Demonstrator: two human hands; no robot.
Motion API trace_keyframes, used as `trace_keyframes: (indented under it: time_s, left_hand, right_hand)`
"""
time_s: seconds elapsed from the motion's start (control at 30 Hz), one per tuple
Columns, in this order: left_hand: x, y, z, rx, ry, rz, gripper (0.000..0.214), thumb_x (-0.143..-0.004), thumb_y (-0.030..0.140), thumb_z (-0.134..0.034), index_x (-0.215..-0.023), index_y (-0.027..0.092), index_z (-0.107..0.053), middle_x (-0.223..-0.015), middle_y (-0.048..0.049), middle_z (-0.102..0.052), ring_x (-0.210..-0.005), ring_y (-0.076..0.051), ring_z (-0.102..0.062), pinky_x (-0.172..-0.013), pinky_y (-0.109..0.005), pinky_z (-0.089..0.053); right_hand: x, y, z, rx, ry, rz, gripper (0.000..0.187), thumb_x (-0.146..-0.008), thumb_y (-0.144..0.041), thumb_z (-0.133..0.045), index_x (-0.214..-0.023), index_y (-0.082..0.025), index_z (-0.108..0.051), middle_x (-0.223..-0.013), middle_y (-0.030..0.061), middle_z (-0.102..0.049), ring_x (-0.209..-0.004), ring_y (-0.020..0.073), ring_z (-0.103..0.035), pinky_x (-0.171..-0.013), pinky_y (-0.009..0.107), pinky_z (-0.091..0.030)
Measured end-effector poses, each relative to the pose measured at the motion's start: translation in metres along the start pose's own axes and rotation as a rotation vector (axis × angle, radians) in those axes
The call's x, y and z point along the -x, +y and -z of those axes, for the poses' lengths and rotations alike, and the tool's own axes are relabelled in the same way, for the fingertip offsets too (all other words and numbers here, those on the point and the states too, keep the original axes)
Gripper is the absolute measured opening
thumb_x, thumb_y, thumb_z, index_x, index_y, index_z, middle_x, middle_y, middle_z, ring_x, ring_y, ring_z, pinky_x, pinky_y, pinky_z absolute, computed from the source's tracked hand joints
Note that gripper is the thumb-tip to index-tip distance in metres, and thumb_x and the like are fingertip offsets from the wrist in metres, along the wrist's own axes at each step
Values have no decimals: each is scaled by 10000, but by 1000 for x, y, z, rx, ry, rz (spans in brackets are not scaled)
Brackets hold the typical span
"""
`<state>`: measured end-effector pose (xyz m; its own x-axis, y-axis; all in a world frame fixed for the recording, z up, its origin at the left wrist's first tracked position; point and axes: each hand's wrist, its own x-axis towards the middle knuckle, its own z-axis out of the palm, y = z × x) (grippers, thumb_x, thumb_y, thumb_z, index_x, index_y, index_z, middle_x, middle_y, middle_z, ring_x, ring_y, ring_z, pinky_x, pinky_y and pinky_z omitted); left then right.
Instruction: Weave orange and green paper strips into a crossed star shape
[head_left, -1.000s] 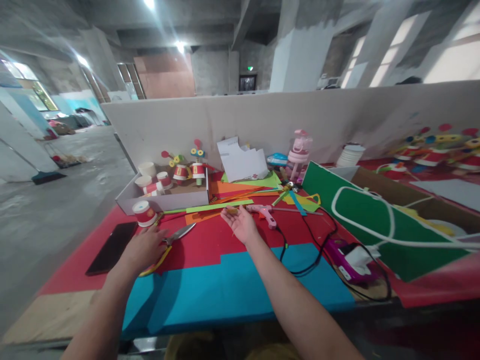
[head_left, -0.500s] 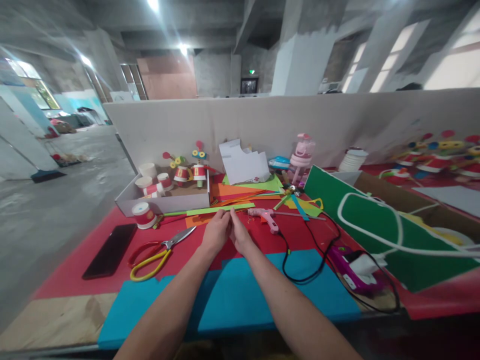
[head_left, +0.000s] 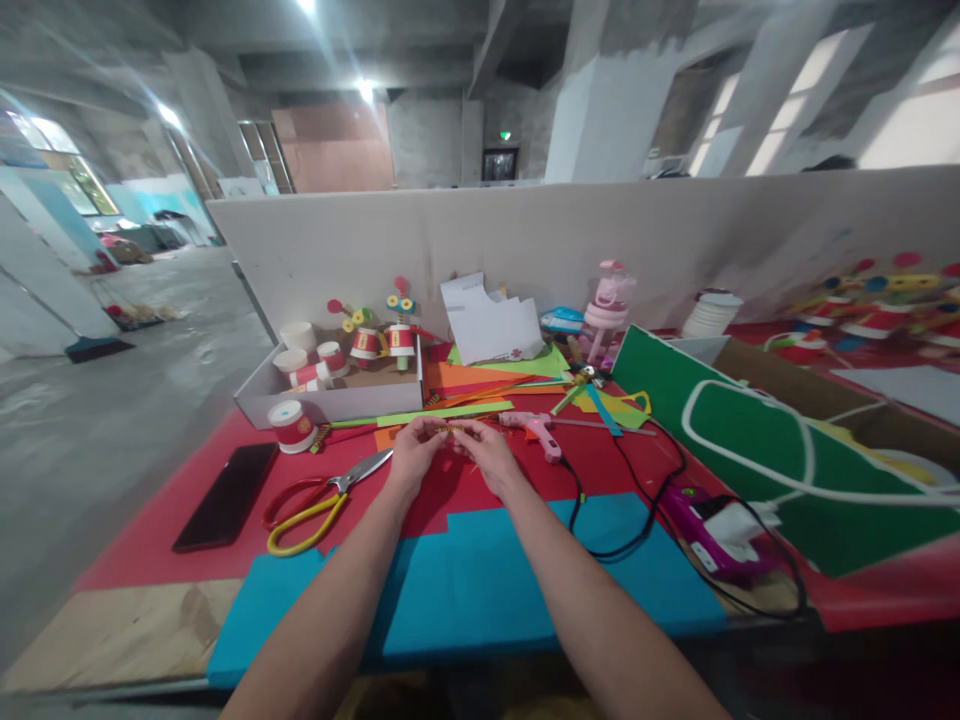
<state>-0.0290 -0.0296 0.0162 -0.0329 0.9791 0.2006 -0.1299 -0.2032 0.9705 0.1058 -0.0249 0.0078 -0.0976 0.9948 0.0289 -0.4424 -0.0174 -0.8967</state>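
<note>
Between the fingertips of my left hand point(head_left: 415, 452) and my right hand point(head_left: 486, 455) is a small yellowish folded paper spring point(head_left: 450, 429), stretched level, with one end pinched in each hand. Its fine folds are partly covered by the fingers. Just beyond the hands lies a light green paper strip point(head_left: 442, 412). To the right of my right hand, a pink glue gun point(head_left: 537, 432) rests on the red table covering point(head_left: 420, 510). Scissors point(head_left: 334, 500) with red and yellow handles lie left of my left hand, blades pointing toward it.
A white box point(head_left: 337, 405) at the back left holds paper cups and cup figures. A paper cup point(head_left: 291, 426) and a black phone point(head_left: 225, 497) are at left. Blue paper point(head_left: 480, 590) covers the front edge. At right are a purple power strip point(head_left: 712, 540), cables and a green board point(head_left: 750, 450).
My hands, pressed close together before, have moved apart sideways. The folded paper spring now shows between the fingertips. The camera view has shifted slightly.
</note>
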Motion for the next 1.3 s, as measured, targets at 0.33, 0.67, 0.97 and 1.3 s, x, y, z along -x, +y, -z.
trace_keyframes:
  time_s: [0.33,0.67,0.97,1.3]
  left_hand:
    - [-4,6,6,105,57,33,349,-596,310,-778,-873,125,-672,-734,-33,-685,-649,-126,-610,-691,-272,-468]
    - [-10,13,17,100,109,27,385,-542,340,-812,-841,129,-693,-721,-36,-699,-669,-141,-631,-739,-293,-484]
    - [-6,17,13,37,64,-18,336,-581,327,-785,-843,137,-695,-691,-34,-692,-688,-155,-634,-765,-310,-484]
    - [-6,6,12,-156,-41,-45,228,-626,295,-741,-811,163,-719,-727,-32,-676,-661,-132,-576,-646,-240,-440]
  right_hand:
    - [-2,-12,7,35,46,48,278,-676,-225,-723,-952,-190,-714,-799,-5,-709,-646,86,-624,-629,188,-491]
    - [-5,-15,15,-53,50,80,259,-654,-135,-725,-906,-194,-712,-875,-15,-716,-657,73,-623,-656,181,-516]
    - [-2,-16,8,-214,24,-64,212,-798,-329,-668,-942,-174,-652,-773,15,-687,-611,111,-647,-637,254,-572]
    - [0,-12,9,-63,-6,-33,182,-685,-191,-764,-838,-143,-678,-655,-2,-666,-574,95,-630,-615,210,-542]
